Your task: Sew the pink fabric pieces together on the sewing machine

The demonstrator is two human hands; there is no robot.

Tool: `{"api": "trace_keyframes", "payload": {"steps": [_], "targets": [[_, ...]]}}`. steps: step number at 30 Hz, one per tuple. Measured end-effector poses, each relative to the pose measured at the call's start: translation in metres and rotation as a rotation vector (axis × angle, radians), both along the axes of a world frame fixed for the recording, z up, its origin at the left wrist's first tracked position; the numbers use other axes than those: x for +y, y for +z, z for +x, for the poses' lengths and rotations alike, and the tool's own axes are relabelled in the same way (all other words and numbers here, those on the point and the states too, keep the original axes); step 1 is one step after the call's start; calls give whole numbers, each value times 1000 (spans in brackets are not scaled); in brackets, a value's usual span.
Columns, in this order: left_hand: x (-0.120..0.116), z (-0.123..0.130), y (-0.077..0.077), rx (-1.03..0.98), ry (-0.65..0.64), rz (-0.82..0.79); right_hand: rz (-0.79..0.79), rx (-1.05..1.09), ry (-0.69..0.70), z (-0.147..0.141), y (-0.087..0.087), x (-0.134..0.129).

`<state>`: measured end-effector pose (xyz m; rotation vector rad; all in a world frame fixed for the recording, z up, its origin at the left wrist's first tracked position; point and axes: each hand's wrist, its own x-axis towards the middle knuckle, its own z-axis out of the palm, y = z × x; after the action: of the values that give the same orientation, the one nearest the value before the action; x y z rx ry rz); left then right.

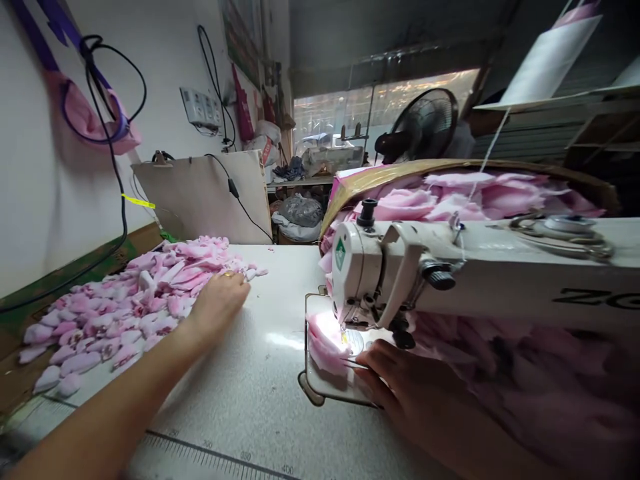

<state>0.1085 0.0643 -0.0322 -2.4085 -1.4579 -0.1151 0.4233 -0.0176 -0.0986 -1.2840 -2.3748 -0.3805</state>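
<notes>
My left hand (223,303) reaches to the right edge of a pile of small pink and white fabric pieces (145,300). Its fingers curl down and in, and what they hold, if anything, is hidden. At the sewing machine (400,267), my right hand (400,373) is closed on thin metal tweezers (353,363), of which only the tips show. These tips touch or lie just beside a pink fabric piece (325,347) on the needle plate. The lamp shines brightly over that piece near the needle, washing out detail.
Behind the machine stands a large box (345,193) full of pink fabric. More pink fabric (540,373) lies under the machine arm, close to my right forearm. A thread cone (550,60) stands above. A ruler scale (220,453) runs along the table front; a board (205,193) stands behind the pile.
</notes>
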Motion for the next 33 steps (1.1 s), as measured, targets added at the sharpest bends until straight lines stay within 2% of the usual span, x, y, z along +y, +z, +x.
{"api": "trace_keyframes", "payload": {"steps": [3, 6, 9, 14, 18, 21, 25, 27, 33], "targets": [[16, -29, -8, 101, 82, 12, -4, -27, 69, 0, 0, 0], [23, -46, -17, 152, 113, 8, -24, -26, 80, -2, 2, 1], [24, -51, -20, 151, 143, 17, -20, -27, 65, -3, 5, -1], [20, -56, -11, 91, 191, 20, -10, 13, 44, -5, 5, -5], [21, -66, -7, 50, 231, -54, 4, 0, 53, -3, -1, -5], [22, -73, -12, 13, 253, -133, -21, -26, 54, -3, -3, -4], [24, -76, -24, -94, 266, -195, -34, 4, 42, -4, 1, -5], [24, -75, -25, -176, 271, -207, -58, 29, 43, -5, 3, -5], [11, -53, -9, -516, 217, -318, -154, 126, 51, -9, 11, -7]]}}
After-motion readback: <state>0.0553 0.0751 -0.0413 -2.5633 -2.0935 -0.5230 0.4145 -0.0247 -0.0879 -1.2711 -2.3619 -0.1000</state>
